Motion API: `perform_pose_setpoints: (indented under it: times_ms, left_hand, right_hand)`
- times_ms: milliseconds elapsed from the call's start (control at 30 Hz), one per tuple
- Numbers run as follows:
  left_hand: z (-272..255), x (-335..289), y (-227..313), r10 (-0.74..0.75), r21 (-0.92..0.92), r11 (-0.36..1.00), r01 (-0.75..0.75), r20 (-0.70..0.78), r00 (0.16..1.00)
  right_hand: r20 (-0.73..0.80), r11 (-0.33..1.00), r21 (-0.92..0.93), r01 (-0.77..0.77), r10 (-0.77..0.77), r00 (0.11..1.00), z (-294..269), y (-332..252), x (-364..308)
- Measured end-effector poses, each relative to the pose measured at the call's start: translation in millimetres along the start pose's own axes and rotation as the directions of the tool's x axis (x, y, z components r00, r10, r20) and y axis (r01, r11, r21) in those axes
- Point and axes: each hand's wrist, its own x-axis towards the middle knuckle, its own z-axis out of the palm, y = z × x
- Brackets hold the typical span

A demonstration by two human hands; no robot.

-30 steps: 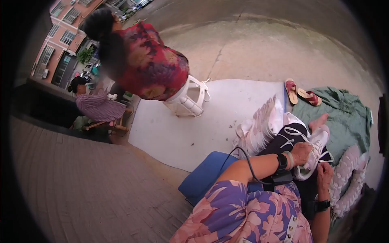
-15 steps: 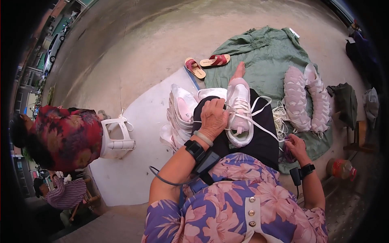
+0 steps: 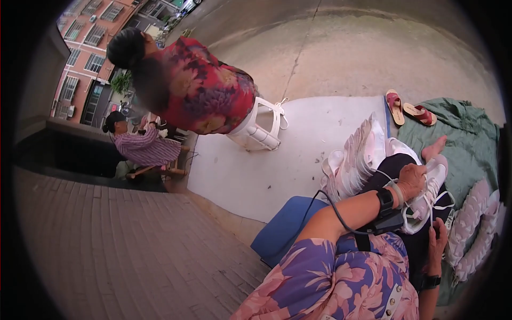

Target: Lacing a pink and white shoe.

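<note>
white lace (image 3: 431, 214) runs from pale shoe (image 3: 437, 173) to pinching right hand (image 3: 438, 241); left hand (image 3: 412, 182) curls against it, hold unclear; stacked shoes (image 3: 356, 160) nest nearby.

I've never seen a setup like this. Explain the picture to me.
There is no machine: someone works with two bare hands, and this is the view down from a fisheye camera worn on the head, so straight edges bend. The left hand is on a white shoe on the lap; the right hand appears to pinch a white lace. A stack of shoe parts rests on the pale sheet; more shoe pieces lie by the green cloth. The person in red is someone else.
</note>
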Motion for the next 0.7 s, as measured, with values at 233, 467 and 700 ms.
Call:
perform_pose_setpoints:
  times_ms: [233, 467, 700]
  left_hand:
    - [-5.7, 10.7, 15.4, -0.218, -0.453, 0.767, 0.454, 0.482, 0.849]
    - [15.5, 17.7, 1.0, -0.236, -0.514, 0.795, 0.322, 0.227, 0.945]
    - [27.5, 22.9, -11.4, -0.108, -0.078, 0.980, 0.183, 0.562, 0.820]
  right_hand:
    - [0.119, 0.992, 0.091, -0.089, 0.077, 0.990, -1.3, -11.0, 6.7]
    - [0.056, 0.995, -0.098, -0.017, 0.022, 0.998, -21.3, 2.2, -0.9]
    - [0.388, 0.564, -0.718, 0.407, -0.161, 0.907, -88.9, 36.2, -51.0]
